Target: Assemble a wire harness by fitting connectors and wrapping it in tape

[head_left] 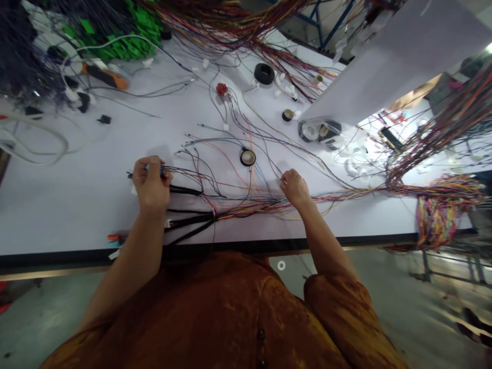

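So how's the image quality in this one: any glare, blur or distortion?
Head view: glare nearly washes out the area behind the wire bundle at right; head view: wide-angle stretch and smearing toward the edges, as on the dark wires upper left; head view: left hand and right hand readable, fine wire ends soft.

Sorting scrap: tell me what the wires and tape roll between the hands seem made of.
The wires look smooth, plastic-coated, given their bright colours. The tape roll looks dull black, perhaps vinyl or cloth, around a tan, possibly cardboard core.

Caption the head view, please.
Left hand holding a blue piece with wires, right hand beside the wire bundle, tape roll between them.
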Demonstrator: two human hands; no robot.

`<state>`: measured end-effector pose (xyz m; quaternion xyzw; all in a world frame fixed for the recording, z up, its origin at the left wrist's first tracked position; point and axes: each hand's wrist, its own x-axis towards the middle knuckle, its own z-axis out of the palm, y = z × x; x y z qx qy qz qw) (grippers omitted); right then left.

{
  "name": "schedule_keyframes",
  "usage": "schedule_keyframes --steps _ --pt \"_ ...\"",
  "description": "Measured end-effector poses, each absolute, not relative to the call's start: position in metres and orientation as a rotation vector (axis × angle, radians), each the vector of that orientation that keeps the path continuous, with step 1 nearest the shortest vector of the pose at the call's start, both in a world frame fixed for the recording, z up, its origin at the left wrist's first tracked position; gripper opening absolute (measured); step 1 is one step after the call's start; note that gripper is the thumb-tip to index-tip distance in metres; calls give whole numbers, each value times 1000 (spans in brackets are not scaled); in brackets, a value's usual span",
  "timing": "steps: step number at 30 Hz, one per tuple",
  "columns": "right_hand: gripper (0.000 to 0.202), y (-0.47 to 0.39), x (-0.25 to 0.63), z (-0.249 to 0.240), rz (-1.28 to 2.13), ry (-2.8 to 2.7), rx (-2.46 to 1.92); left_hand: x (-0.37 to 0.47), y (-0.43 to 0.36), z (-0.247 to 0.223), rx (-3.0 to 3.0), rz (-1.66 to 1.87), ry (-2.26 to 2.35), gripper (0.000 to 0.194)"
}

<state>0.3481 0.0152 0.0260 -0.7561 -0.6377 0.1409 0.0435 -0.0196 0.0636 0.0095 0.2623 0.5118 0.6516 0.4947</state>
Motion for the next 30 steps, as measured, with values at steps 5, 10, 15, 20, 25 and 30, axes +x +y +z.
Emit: schedule_keyframes --steps 5,10,15,20,25,30 --pt "5 7 381 23 915 -1239 -1876 -20 64 10 586 1577 1225 18" --pt "40 -11 417 33 774 -1023 -1707 -20 64 12 541 1583 1218 16" --pt "23 -9 417 74 816 -972 -1508 -20 66 6 550 1608 1183 15" --pt "13 13 355 119 1165 -1346 -1325 -19 70 -3 525 1663 1201 18" --pt "38 57 265 125 1455 -1648 -1242 -20 69 -1 515 1633 1139 24" --pt "35 102 171 108 1563 -2028 -1174 -22 66 5 460 1624 1100 32"
